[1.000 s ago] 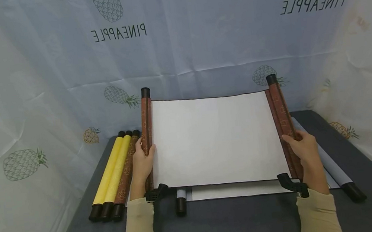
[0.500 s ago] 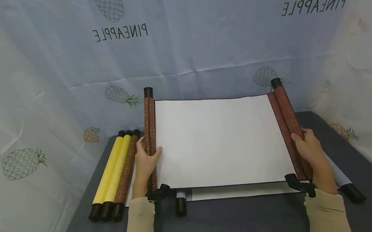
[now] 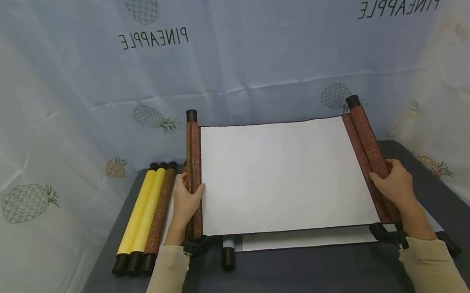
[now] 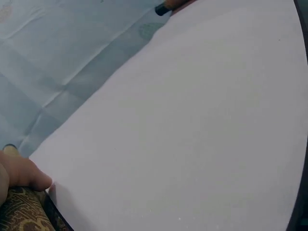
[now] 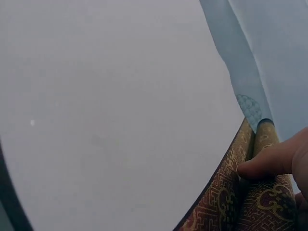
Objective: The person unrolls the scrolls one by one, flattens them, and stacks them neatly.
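A hanging scroll (image 3: 284, 174) with a blank white sheet and brown patterned ends is held up, partly unrolled, tilted towards the camera. My left hand (image 3: 185, 204) grips its left roll (image 3: 194, 160), thumb on the front. On the opposite side, my right hand (image 3: 397, 186) holds the right roll (image 3: 368, 140), a black cap at its top. The right wrist view shows my right thumb (image 5: 269, 161) pressing gold-patterned brocade (image 5: 269, 204). In the left wrist view, my left thumb (image 4: 31, 175) lies at the sheet's edge.
Beneath the held scroll, another white scroll (image 3: 303, 239) lies spread on the dark table (image 3: 295, 282), its grey roll (image 3: 229, 244) showing at the left. Two yellow rolled scrolls (image 3: 135, 217) and a brown one (image 3: 162, 210) lie at the left. A pineapple-print curtain (image 3: 242, 46) hangs behind.
Both hands have shifted to the right with the scroll, the right hand farther. The white sheet between them looks slightly wider, and the right roll has turned a little.
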Demonstrator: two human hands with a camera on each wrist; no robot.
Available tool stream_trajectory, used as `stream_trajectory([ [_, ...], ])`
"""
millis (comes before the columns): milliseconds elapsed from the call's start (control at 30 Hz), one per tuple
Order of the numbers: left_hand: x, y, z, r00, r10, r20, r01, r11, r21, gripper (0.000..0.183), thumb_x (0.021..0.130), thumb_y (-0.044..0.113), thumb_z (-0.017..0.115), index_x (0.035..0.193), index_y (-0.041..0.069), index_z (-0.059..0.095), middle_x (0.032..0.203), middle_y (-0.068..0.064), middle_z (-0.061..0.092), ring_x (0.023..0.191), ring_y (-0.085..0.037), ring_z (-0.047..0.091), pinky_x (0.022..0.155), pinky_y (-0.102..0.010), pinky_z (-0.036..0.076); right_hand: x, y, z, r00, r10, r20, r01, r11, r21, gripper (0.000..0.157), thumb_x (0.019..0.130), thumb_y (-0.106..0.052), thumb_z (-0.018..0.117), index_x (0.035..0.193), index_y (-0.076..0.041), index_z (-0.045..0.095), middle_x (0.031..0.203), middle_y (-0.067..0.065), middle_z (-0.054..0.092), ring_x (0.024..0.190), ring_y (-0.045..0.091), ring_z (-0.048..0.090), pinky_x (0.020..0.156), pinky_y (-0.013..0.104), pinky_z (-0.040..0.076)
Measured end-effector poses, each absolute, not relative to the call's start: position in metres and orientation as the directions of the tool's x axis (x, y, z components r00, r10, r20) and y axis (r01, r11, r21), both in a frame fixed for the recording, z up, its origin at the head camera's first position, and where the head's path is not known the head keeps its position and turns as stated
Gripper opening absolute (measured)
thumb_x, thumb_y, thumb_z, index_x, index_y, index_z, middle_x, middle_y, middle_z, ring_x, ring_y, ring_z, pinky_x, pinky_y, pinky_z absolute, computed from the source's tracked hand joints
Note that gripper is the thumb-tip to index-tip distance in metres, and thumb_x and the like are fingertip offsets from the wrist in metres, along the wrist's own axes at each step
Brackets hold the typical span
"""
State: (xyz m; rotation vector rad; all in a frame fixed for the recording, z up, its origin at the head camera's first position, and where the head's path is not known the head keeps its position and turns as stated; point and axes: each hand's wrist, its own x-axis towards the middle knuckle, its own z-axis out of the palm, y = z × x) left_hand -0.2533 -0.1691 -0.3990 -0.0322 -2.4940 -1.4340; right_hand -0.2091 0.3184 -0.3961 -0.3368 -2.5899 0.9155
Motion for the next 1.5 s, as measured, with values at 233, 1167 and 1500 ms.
stream_trajectory([
  [233, -0.250, -0.170, -0.403, -0.978, -0.085, 0.189, 0.120, 0.512, 0.851, 0.064, 0.097, 0.025, 0.056, 0.149, 0.000, 0.026, 0.139, -0.027, 0.047, 0.123, -0.043, 0.054, 0.097, -0.056, 0.048, -0.210, 0.327, -0.395, -0.926, 0.294, 0.238, 0.091, 0.784, -0.614, 0.064, 0.094, -0.016, 0.052, 0.136, 0.025, 0.027, 0.118, 0.048, 0.044, 0.102, 0.060, 0.049, 0.078, 0.065, 0.047],
  [1167, -0.242, -0.171, -0.419, -0.994, -0.054, 0.100, 0.061, 0.494, 0.867, 0.063, 0.102, 0.031, 0.042, 0.152, -0.001, 0.020, 0.152, -0.028, 0.033, 0.138, -0.044, 0.039, 0.110, -0.058, 0.036, -0.203, 0.349, -0.399, -0.955, 0.210, 0.210, 0.076, 0.856, -0.512, 0.060, 0.095, -0.016, 0.053, 0.129, 0.029, 0.033, 0.114, 0.050, 0.046, 0.097, 0.060, 0.052, 0.073, 0.063, 0.046],
  [1500, -0.241, -0.168, -0.440, -0.993, -0.045, 0.113, 0.073, 0.518, 0.852, 0.062, 0.102, 0.024, 0.045, 0.151, -0.004, 0.019, 0.151, -0.031, 0.034, 0.136, -0.046, 0.040, 0.109, -0.058, 0.037, -0.207, 0.354, -0.423, -0.950, 0.143, 0.276, 0.004, 0.892, -0.451, 0.055, 0.090, -0.011, 0.059, 0.124, 0.029, 0.040, 0.109, 0.050, 0.051, 0.091, 0.061, 0.054, 0.072, 0.062, 0.047],
])
